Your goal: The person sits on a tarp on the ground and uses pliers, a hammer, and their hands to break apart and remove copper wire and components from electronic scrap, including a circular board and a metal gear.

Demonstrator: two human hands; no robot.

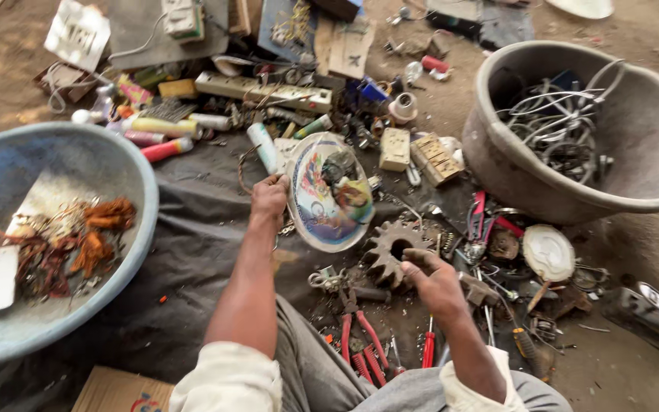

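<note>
**Two hands among scrap metal on a dark cloth**

Nearest to the camera, the person's knees in grey trousers and two pale sleeve cuffs fill the lower edge. Between the knees lie pliers with red handles [360, 339] and a red-handled screwdriver [428, 349], both on the dusty ground.

The right hand [430, 278] rests just beside a rusty gear wheel [392, 250]. The fingers are curled together and bent toward the gear's rim; whether they pinch something small I cannot tell. The gear is brown, thick, with blunt teeth around and a round hole in the middle. It lies flat on the dark cloth [192, 229].

A little farther, the left hand [269, 197] is closed on the left edge of a shiny disc [328, 194] and holds it tilted. The disc is thin, round and mirror-like, with rainbow colours on its face and a pale rim. Some small dark metal parts sit on its upper part.

To the left stands a wide blue basin [127, 164], smooth plastic, with tangled copper-coloured wire and a white card inside. To the right stands a grey tub [497, 164], rough and dirty, holding bent wire pieces.

Farthest, along the top of the cloth, lies a mixed heap: a white power strip [265, 91], plastic tubes, a beige socket block [394, 149] and cardboard pieces.
</note>
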